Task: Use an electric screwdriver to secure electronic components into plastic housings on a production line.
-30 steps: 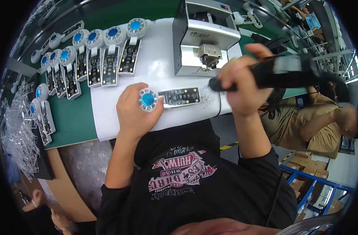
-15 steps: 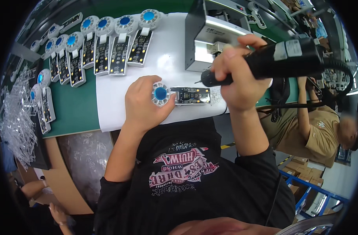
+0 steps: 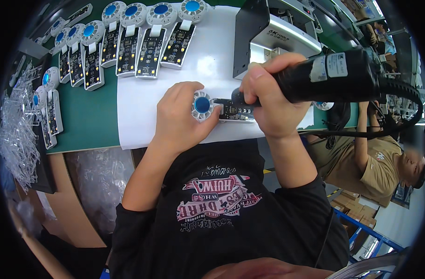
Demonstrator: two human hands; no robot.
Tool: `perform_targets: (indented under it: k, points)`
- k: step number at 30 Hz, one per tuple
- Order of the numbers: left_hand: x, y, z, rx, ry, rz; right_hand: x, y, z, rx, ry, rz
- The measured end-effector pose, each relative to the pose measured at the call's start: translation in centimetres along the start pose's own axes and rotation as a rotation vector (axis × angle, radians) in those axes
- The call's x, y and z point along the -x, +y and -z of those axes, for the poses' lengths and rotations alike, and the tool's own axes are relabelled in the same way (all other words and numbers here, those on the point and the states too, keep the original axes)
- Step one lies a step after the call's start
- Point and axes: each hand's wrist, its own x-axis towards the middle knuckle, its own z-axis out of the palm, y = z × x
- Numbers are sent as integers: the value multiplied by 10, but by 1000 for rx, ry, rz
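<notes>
Over the circuit board (image 3: 230,111), the black screwdriver (image 3: 326,87) has moved in.

I wear a loose black T-shirt (image 3: 287,232) whose left sleeve (image 3: 131,225) and right sleeve (image 3: 315,203) are short, wide and plain. Across its front sits a print (image 3: 217,195) of wavy ribbon banners in pink, red and white, with stacked lettering. A thin dark line (image 3: 325,241), cord or seam, I can't tell, runs down my right side. My left hand (image 3: 181,116) and right hand (image 3: 282,104) are bare.
</notes>
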Motion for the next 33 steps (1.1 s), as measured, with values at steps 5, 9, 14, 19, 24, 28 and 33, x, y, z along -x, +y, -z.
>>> perform_targets:
  k: [5,9,14,19,24,28,33]
  points:
    - [-1,-3,-2,21,-5,-6,-16,-13,13,-3,72,39]
    - [-1,-1,-3,12,2,7,-37,-39,40,22,225,319]
    - [-1,2,-1,0,-5,19,-47,-31,44,219,329,336]
    - [0,0,-2,-12,20,35,-41,-37,45,228,202,152]
    - [0,2,-1,-32,26,19,3,-33,21,-75,121,63]
    - [1,2,-2,-14,30,18,15,-23,14,-47,18,26]
    - [2,-1,-2,-8,34,14,19,-16,8,-6,-43,-3]
